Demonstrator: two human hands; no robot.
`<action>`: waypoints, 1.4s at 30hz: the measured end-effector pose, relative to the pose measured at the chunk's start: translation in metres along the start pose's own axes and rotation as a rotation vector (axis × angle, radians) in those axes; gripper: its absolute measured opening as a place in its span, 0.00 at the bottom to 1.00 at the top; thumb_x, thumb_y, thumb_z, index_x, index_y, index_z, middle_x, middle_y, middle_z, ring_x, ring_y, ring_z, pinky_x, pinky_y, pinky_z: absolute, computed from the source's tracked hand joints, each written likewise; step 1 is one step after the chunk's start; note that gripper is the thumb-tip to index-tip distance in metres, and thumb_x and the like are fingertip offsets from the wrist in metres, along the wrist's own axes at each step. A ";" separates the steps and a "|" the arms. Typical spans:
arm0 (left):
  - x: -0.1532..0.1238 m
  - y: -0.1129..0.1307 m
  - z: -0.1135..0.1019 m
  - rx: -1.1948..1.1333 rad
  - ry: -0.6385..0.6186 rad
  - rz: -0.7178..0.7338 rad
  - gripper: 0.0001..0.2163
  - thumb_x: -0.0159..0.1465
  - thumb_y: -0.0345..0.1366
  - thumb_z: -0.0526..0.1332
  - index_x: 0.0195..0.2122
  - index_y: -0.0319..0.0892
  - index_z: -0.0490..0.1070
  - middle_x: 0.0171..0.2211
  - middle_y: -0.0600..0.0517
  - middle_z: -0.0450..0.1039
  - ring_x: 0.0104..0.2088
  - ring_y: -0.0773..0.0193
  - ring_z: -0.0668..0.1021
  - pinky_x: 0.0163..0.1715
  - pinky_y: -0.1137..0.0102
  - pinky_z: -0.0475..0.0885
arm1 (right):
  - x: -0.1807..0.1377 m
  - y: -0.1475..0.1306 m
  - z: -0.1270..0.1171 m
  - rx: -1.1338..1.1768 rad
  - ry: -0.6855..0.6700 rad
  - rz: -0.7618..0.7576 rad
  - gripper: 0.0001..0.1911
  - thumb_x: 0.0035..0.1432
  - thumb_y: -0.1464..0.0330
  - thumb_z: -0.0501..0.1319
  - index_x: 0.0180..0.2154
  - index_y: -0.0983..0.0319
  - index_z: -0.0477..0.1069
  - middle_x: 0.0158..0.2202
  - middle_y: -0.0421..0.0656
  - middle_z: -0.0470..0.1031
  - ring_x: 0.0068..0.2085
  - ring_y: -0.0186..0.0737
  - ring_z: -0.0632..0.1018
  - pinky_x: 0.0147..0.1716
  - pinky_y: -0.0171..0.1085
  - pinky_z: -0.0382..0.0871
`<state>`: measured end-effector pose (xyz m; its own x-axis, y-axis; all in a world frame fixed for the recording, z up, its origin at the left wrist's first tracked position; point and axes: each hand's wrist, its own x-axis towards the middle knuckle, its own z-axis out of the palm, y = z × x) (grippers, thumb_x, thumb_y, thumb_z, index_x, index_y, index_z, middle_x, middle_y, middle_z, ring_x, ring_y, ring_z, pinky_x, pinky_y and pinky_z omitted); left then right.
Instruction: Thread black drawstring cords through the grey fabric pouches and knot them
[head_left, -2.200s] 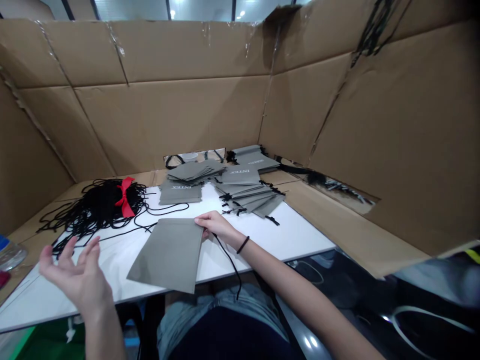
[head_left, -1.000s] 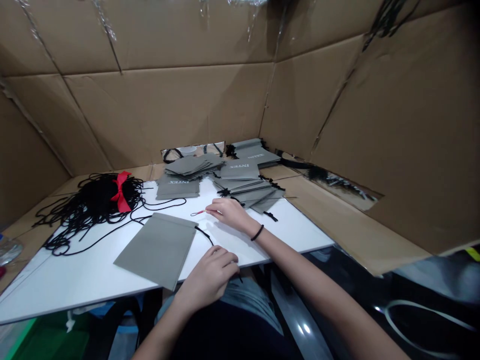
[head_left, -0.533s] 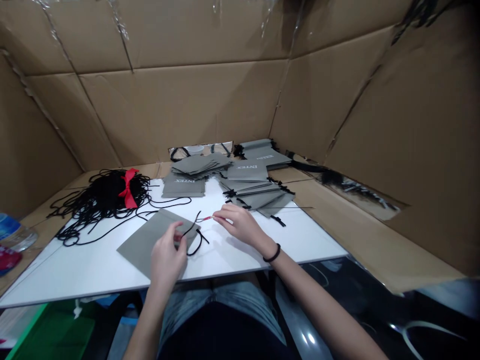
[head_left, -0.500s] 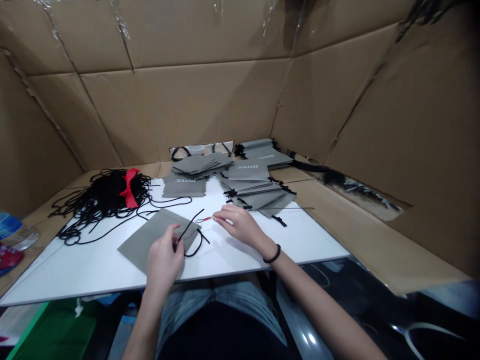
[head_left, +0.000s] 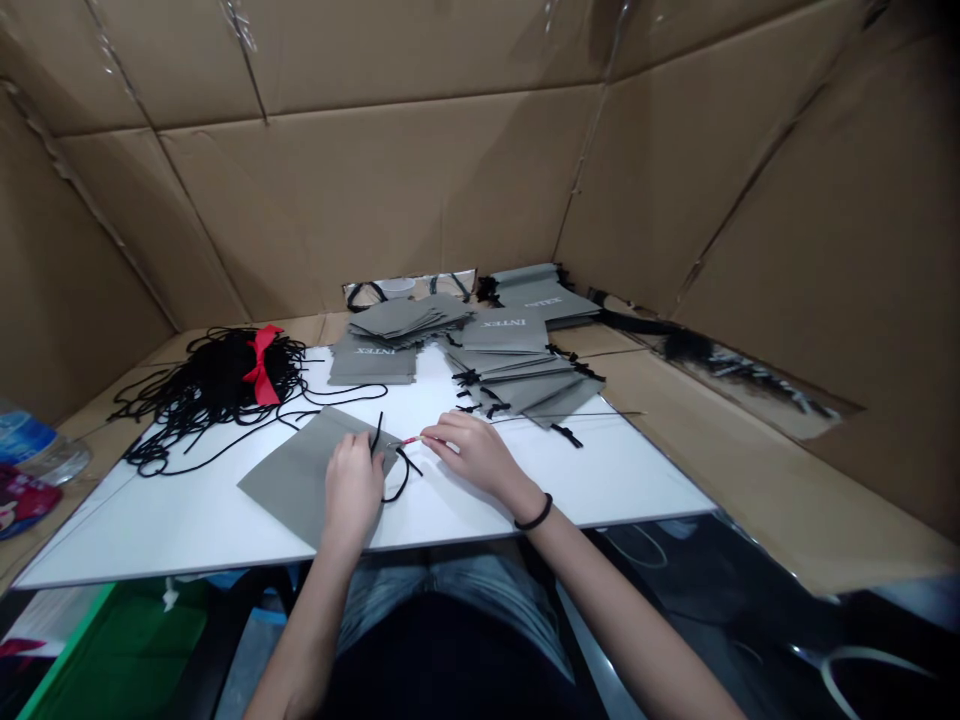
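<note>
A flat grey drawstring pouch (head_left: 281, 485) lies turned at an angle on the white board. My left hand (head_left: 352, 490) is closed over its right part, fingers curled on the fabric; the fingertips are partly hidden. Beside them a black cord (head_left: 405, 485) loops out of the pouch's right corner, and another cord end (head_left: 377, 430) stands up by my fingertips. Between thumb and fingers, my right hand (head_left: 472, 450) pinches a thin red threader (head_left: 412, 440). Its wire loop reaches the pouch's right corner; whether it is inside the fabric is unclear.
A bundle of black cords (head_left: 217, 375) tied with a red ribbon (head_left: 261, 365) lies left. Stacked grey pouches (head_left: 371, 362) and corded pouches (head_left: 517, 380) lie behind my hands. A plastic bottle (head_left: 37, 445) stands far left. Cardboard walls (head_left: 360, 190) enclose the board (head_left: 187, 530).
My left hand has moved right and up along the pouch, towards its corner. The threader's loop has come leftward from beside the pouch to that corner. The view has shifted slightly.
</note>
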<state>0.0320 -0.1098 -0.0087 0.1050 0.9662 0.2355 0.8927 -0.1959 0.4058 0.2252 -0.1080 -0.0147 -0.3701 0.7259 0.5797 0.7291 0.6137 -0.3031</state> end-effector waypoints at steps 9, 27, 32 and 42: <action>-0.006 -0.014 -0.016 -0.720 -0.088 -0.152 0.12 0.52 0.31 0.58 0.38 0.38 0.71 0.31 0.48 0.75 0.24 0.61 0.76 0.29 0.66 0.70 | 0.001 -0.004 -0.001 0.008 0.093 -0.027 0.10 0.64 0.68 0.56 0.35 0.62 0.76 0.29 0.43 0.73 0.33 0.36 0.71 0.33 0.34 0.62; -0.015 -0.027 -0.012 -1.279 -0.050 -0.310 0.19 0.44 0.37 0.75 0.36 0.36 0.76 0.27 0.49 0.80 0.31 0.65 0.79 0.34 0.75 0.73 | 0.001 -0.008 0.000 -0.045 0.153 -0.055 0.11 0.65 0.68 0.55 0.35 0.62 0.76 0.29 0.42 0.73 0.32 0.34 0.71 0.33 0.34 0.62; -0.018 -0.021 -0.009 -1.298 -0.038 -0.329 0.20 0.43 0.38 0.75 0.35 0.36 0.73 0.26 0.48 0.80 0.29 0.64 0.80 0.32 0.73 0.74 | 0.001 -0.010 0.001 -0.067 0.123 -0.070 0.11 0.65 0.68 0.55 0.35 0.62 0.76 0.28 0.42 0.73 0.32 0.35 0.71 0.33 0.34 0.61; -0.018 -0.020 -0.008 -1.310 0.029 -0.337 0.18 0.44 0.38 0.74 0.31 0.37 0.70 0.24 0.50 0.79 0.25 0.65 0.79 0.31 0.72 0.74 | 0.002 -0.016 0.005 -0.100 0.074 -0.120 0.13 0.66 0.67 0.52 0.35 0.61 0.74 0.28 0.42 0.72 0.32 0.35 0.70 0.32 0.34 0.59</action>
<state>0.0083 -0.1246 -0.0138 -0.0581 0.9979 -0.0294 -0.1991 0.0173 0.9798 0.2100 -0.1147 -0.0127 -0.4175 0.6222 0.6622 0.7373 0.6579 -0.1533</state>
